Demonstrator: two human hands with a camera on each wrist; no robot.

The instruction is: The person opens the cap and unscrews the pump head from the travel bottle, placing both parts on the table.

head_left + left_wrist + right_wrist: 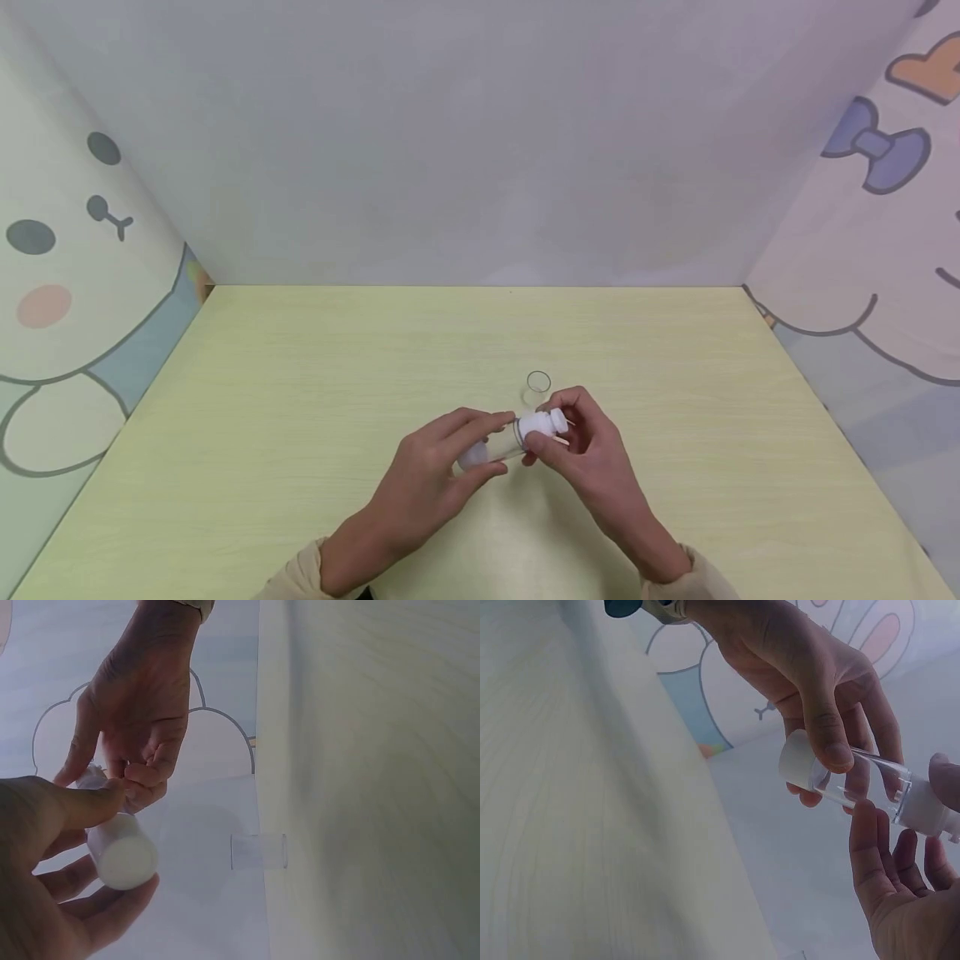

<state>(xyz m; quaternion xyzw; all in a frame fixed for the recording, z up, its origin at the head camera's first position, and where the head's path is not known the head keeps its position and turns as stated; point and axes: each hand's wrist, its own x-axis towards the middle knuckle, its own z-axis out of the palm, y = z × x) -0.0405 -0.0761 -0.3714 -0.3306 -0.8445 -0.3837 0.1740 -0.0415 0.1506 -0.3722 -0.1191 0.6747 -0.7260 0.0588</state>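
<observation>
Held in the air just above the table is a small clear pump bottle (503, 444) with a white base (126, 860) and a white pump top (542, 426). My left hand (429, 471) grips its base end, thumb on one side and fingers on the other, as the right wrist view shows. At the other end my right hand (600, 462) pinches the white pump top between thumb and fingers. The bottle lies nearly level, its pump end pointing right. Behind the right fingers a clear cylindrical cap (536, 392) stands on the table, touched by neither hand.
A pale yellow wood-grain table (337, 358) spreads under both hands. A plain grey-white panel (465, 150) rises at its back edge. Panels with cartoon prints flank it, a left panel (67, 425) and a right panel (847, 275).
</observation>
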